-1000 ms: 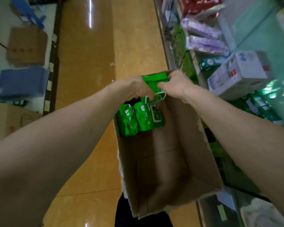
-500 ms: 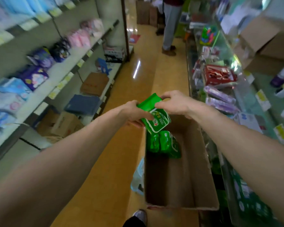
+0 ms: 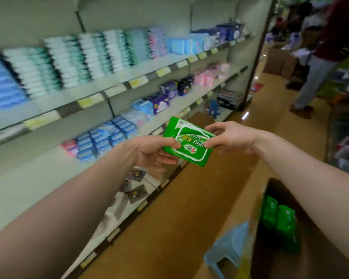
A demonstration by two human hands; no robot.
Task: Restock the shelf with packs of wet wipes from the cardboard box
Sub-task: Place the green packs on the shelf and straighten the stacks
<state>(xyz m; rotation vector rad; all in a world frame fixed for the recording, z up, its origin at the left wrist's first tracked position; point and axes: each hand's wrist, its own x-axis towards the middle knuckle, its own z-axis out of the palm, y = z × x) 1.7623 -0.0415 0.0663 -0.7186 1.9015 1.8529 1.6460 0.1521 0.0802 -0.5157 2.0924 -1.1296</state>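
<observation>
My left hand (image 3: 149, 153) and right hand (image 3: 233, 140) pinch a green, white-labelled pack (image 3: 186, 148); open aisle (image 3: 270, 113) at one o'clock, box (image 3: 314, 258) at five.

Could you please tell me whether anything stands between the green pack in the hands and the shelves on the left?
Nothing visible does. The left hand and the right hand hold the green pack in mid-air, with only open space between it and the shelves, though many spots there already carry other packs.
</observation>
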